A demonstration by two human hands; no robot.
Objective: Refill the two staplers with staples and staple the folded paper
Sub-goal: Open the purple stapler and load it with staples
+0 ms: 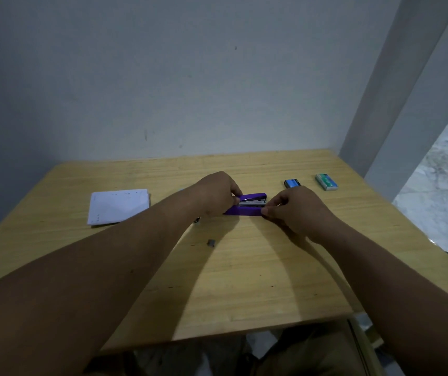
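Stapler [247,204] sits on the counter [244,267] hinged open, left hand [214,194] fingers clamped on its back end, right hand [296,210] fingers pinching the front; rail's exposed between them, so any slip probably snaps the lid onto fingertips or jams crooked staples.

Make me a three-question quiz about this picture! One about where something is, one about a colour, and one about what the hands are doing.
1. Where does the folded paper lie?
A. Left of the hands
B. Right of the hands
C. On the floor

2. What colour is the stapler?
A. Red
B. Purple
C. Yellow

3. How is the stapler now?
A. Lying untouched
C. Held by one hand only
B. Held by both hands, opened up

Answers: 1 A, it lies on the table beyond the left arm. 2 B, its body is purple. 3 B, the left hand and right hand grip its ends, metal track showing.
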